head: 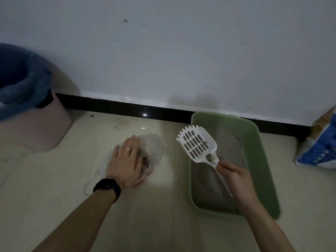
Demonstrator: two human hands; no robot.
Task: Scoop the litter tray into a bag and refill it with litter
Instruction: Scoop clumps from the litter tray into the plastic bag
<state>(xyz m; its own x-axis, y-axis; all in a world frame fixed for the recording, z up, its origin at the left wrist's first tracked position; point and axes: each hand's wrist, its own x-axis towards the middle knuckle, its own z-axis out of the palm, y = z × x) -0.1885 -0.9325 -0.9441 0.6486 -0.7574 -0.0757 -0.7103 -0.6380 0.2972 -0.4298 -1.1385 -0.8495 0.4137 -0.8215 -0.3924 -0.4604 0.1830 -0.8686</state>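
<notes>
- Litter tray point(254, 142): pale green
- Scoop point(197, 144): white, slotted
- Bin point(45, 128): pink, blue liner point(23, 84)
- Litter sack point(320, 144): blue-white, perhaps orange
- Skirting point(127, 106): black

Dim light; white wall point(181, 51), black skirting point(127, 108), glossy cream floor tiles point(54, 179).

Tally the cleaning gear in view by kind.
Bags: 3 (clear bag, litter sack, blue bin liner)
Trays: 1 (green litter tray)
Scoops: 1 (white scoop)
Bins: 1 (pink bin)
Total: 6
</notes>
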